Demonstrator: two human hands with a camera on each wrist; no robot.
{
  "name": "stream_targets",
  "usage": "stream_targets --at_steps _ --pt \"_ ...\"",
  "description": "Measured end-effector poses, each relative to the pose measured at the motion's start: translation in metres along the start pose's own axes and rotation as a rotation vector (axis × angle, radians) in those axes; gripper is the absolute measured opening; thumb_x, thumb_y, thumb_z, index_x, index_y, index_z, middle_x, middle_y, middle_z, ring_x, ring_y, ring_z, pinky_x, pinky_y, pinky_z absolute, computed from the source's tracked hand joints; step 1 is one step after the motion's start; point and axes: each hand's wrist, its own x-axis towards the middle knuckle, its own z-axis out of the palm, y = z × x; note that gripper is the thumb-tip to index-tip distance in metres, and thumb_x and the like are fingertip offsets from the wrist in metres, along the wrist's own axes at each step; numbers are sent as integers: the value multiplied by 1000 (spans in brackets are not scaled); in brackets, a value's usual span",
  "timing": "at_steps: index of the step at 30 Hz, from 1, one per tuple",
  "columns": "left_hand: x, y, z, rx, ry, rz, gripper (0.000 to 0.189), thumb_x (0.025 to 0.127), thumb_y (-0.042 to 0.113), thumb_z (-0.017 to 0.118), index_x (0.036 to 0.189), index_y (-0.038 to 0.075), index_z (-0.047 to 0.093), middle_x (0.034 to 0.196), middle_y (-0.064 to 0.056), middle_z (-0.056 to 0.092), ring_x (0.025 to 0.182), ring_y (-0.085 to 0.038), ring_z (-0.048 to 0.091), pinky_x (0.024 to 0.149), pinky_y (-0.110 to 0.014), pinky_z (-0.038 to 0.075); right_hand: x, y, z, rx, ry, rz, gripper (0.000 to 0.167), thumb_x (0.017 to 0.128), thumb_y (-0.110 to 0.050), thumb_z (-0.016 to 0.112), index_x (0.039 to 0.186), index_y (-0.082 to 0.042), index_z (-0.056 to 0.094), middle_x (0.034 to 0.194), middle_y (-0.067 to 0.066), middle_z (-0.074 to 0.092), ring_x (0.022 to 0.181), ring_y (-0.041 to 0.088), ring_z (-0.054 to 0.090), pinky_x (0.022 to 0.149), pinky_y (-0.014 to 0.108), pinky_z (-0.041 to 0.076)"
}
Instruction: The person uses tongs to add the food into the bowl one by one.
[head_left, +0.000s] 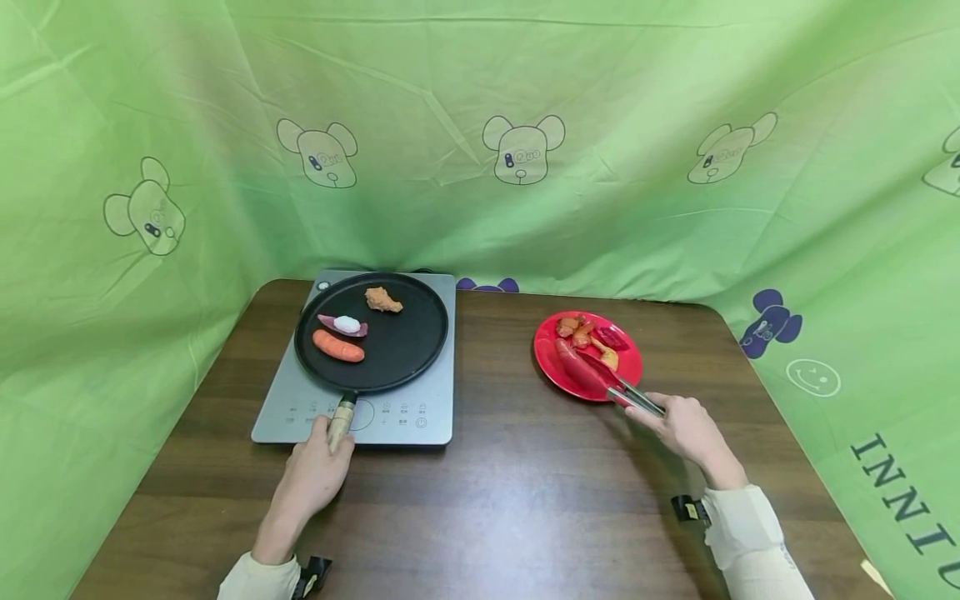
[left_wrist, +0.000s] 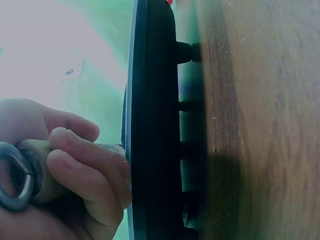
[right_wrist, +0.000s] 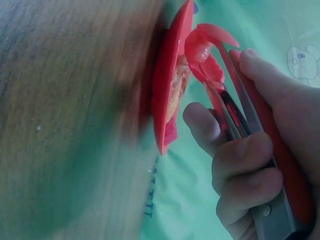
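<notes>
My left hand [head_left: 315,471] grips the wooden handle [head_left: 341,423] of a flat black frying pan [head_left: 408,354]. In the pan lie a fried drumstick [head_left: 383,300], a purple piece with a white oval middle [head_left: 347,325] and an orange-red sausage [head_left: 337,346]. My right hand [head_left: 686,429] holds metal tongs [right_wrist: 240,107] with red tips, fingers wrapped round both arms. The tips are over a red plate [head_left: 545,367] of brown and yellow food pieces [head_left: 581,333]. In the right wrist view a glossy reddish piece [right_wrist: 200,52] shows between the tips; I cannot tell whether they pinch it.
Under the pan is a silver induction cooktop [head_left: 442,408] with touch controls along its front. It stands at the left of the brown wooden table [head_left: 510,467], with the plate to its right. A green printed curtain [head_left: 420,208] hangs behind and at both sides.
</notes>
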Motion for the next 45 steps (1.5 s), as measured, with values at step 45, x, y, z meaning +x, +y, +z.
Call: stream_targets --at_steps 45 --pt "0 1 0 -8 -17 -12 44 96 26 45 129 0 31 72 -12 47 53 -20 47 45 -34 37 12 -49 0 146 167 -62 47 85 -39 69 115 -3 67 79 6 65 69 21 54 65 37 44"
